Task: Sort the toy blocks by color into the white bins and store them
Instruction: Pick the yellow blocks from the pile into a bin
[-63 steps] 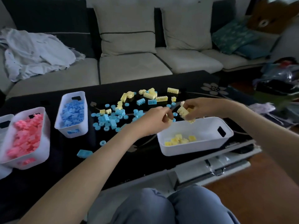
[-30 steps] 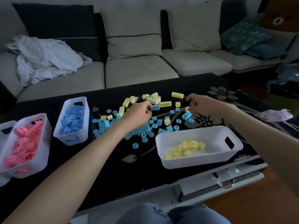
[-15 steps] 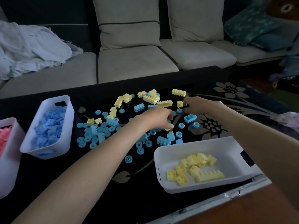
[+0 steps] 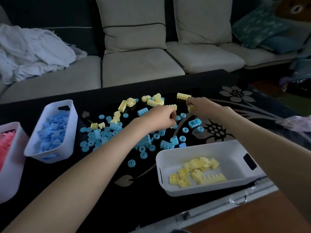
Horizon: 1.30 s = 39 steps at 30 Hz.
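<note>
Loose blue blocks [image 4: 101, 135] and yellow blocks [image 4: 154, 100] lie scattered over the black table [image 4: 104, 190]. My left hand [image 4: 159, 119] hovers in a fist over the middle of the scatter, its fingers closed around something small that I cannot make out. My right hand [image 4: 202, 107] pinches a small yellow block [image 4: 191, 108] just below a long yellow brick [image 4: 183, 96]. A white bin [image 4: 161, 158] at front right holds several yellow blocks. Another white bin [image 4: 70, 130] at left is full of blue blocks. A third bin [image 4: 10, 174] at far left holds pink blocks.
A grey sofa [image 4: 143, 64] with cushions runs behind the table, with a crumpled white cloth [image 4: 32, 52] on its left seat. A drawer front with a ring pull [image 4: 239, 200] shows below the table's near edge. Wooden floor lies at the lower right.
My head has dipped closer to the table. My right hand has closed on a small yellow block near the long yellow brick. My left hand stays curled over the centre of the pile.
</note>
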Motion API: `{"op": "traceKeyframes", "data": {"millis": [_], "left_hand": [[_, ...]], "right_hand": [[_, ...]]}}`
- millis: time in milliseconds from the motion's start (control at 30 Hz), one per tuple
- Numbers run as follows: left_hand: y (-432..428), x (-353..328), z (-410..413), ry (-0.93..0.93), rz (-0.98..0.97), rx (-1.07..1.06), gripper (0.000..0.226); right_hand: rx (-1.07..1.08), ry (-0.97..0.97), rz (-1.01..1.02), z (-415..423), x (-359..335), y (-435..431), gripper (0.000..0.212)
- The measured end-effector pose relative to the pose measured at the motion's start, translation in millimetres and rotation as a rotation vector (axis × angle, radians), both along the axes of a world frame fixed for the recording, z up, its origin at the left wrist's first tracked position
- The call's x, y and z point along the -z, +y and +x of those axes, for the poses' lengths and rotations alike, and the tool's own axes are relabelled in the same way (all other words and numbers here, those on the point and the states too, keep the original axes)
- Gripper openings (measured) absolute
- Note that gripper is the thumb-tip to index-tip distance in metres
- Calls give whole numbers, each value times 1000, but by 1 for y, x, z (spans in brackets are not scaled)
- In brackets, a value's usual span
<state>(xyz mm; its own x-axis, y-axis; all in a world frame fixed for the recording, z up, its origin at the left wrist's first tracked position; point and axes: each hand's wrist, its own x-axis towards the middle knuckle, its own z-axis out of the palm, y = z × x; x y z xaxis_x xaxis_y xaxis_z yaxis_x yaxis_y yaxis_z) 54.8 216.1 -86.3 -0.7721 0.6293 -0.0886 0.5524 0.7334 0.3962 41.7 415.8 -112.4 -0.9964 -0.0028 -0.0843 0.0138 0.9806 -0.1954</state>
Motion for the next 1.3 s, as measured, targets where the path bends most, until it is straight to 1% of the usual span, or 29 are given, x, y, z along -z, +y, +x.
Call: {"op": "traceKeyframes", "data": {"millis": [67,167,300,400,533,600,700,767,867,933,1000,1067,1167,1300], "left_hand": [[-2,-10,13,-7,45,18,14],[-4,-25,39,-34,84,71,12],[-7,-33,72,-96,6,168,14],[-9,-33,91,-108,-26,218,13],[-8,-26,109,-122,-117,258,25],[-13,-22,112,-112,-115,228,27],[-25,-22,110,-66,-9,113,23],[-36,-21,108,-46,40,45,20],[-59,-17,104,-21,29,-22,16],[-75,-14,101,-13,38,-68,16],[-91,-12,97,-10,51,-120,17],[-104,-10,96,-9,56,-160,18],[-120,-6,94,0,51,-183,20],[-134,-1,89,-6,54,-203,19]], "right_hand": [[-28,23,-35,22,-17,-2,20],[-93,-5,-88,62,-42,-7,16],[-139,-150,-165,103,-61,-13,18],[-164,-275,-218,123,-68,-19,18],[-196,-436,-153,143,-72,-28,27],[-182,-377,-142,147,-73,-35,24],[-96,-164,-198,138,-64,-51,17],[-45,-123,-113,127,-53,-63,20],[-6,-214,81,109,-33,-83,31],[29,-239,119,96,-23,-87,33],[64,-252,116,84,-19,-90,33],[70,-306,121,76,-19,-92,33],[130,-379,10,74,-21,-99,29],[104,-402,-80,73,-23,-109,22]]}}
